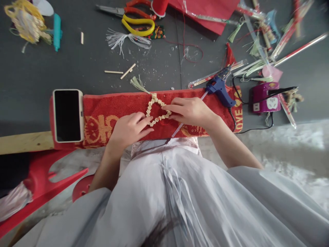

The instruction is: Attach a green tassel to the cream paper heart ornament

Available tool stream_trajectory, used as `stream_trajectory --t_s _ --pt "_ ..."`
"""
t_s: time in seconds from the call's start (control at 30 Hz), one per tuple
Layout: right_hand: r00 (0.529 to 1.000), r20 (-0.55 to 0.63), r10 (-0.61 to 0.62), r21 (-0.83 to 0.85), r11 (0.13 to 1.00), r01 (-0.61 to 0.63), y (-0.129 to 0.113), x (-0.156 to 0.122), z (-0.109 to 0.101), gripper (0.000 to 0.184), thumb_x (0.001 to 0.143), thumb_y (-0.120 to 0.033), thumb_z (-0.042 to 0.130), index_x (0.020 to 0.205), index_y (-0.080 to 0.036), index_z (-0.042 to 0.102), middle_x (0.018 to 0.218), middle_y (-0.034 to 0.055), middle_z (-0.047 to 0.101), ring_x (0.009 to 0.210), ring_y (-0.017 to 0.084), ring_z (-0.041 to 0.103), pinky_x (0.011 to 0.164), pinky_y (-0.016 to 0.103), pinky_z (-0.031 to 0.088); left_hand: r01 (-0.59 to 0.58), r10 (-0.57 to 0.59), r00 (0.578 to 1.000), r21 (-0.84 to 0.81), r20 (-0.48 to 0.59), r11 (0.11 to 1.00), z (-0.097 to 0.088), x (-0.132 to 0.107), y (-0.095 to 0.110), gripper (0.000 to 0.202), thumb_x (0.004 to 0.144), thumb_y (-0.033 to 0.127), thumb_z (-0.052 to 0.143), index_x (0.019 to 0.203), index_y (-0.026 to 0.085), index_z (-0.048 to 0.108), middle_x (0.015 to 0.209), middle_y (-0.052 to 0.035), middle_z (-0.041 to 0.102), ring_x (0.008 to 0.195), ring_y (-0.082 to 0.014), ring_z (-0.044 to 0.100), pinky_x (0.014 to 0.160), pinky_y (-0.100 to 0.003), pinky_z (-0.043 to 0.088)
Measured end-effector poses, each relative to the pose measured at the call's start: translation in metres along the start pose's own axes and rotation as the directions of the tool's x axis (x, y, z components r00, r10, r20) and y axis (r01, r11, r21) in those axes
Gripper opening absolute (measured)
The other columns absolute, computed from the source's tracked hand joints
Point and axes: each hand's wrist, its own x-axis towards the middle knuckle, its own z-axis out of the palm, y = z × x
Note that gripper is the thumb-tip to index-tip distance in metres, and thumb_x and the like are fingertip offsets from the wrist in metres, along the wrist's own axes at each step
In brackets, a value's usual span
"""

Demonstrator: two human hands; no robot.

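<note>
Grey desk [84, 68], glue gun [219, 90] at two o'clock, towel [110, 103] reading "OVE"; left hand [127, 128], right hand [193, 110] both pinching the beaded loop [148, 110]!

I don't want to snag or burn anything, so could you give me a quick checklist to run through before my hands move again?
1. Left grip at the beaded loop: ok, fingertips at its lower left side; firmness cannot tell.
2. Right grip at the loop: ok, fingertips at its right side; firmness cannot tell.
3. Tassel clear of both grips: ok, it extends past the towel's far edge.
4. Glue stick clear of the right grip: not ok, it passes beneath.
5. Glue gun cool: cannot tell; it lies at the towel's right end.
6. Scissors away from both grips: ok, they lie farther back on the table.
</note>
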Motion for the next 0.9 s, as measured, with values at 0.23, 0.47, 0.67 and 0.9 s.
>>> stream_trajectory --t_s 0.23,0.47,0.67,0.9 --pt "0.998 0.025 -0.055 -0.081 0.995 0.057 -0.004 0.002 0.000 0.035 0.106 -0.030 0.042 0.114 -0.023 0.076 0.096 0.0046 0.073 0.074 0.011 0.056 0.059 0.027 0.025 -0.006 0.007 1.000 0.042 -0.011 0.999 0.001 0.003 0.005 0.024 0.101 0.032 0.056 0.107 0.022 0.078 0.089 -0.0059 0.066 0.072 -0.0180 0.064 0.058 -0.030 0.041" --pt "0.998 -0.020 -0.055 -0.024 0.998 0.054 -0.008 0.003 -0.008 0.035 0.107 -0.029 0.040 0.112 -0.022 0.074 0.095 0.0051 0.072 0.077 0.012 0.058 0.060 0.028 0.028 0.015 -0.018 0.997 -0.035 -0.074 0.999 -0.002 0.002 0.004 0.024 0.099 0.031 0.056 0.107 0.021 0.077 0.089 -0.0058 0.066 0.073 -0.0161 0.064 0.060 -0.027 0.044" --pt "0.997 -0.048 -0.057 -0.026 0.998 0.056 -0.008 0.003 -0.008 0.029 0.104 -0.028 0.046 0.110 -0.022 0.074 0.095 0.0046 0.072 0.077 0.012 0.058 0.060 0.028 0.030 0.025 -0.032 0.995 -0.075 -0.098 0.997 -0.005 0.003 0.005 0.024 0.098 0.030 0.055 0.106 0.021 0.077 0.089 -0.0052 0.067 0.073 -0.0148 0.064 0.062 -0.026 0.047" --pt "0.997 -0.077 -0.030 -0.063 0.998 0.025 -0.011 0.003 0.000 0.033 0.106 -0.028 0.043 0.105 -0.022 0.075 0.092 0.0034 0.072 0.073 0.010 0.056 0.058 0.028 0.028 -0.020 0.013 0.985 -0.038 -0.172 0.999 -0.003 0.003 0.005 0.021 0.096 0.027 0.060 0.104 0.019 0.078 0.086 -0.0044 0.067 0.070 -0.0146 0.064 0.060 -0.026 0.045"
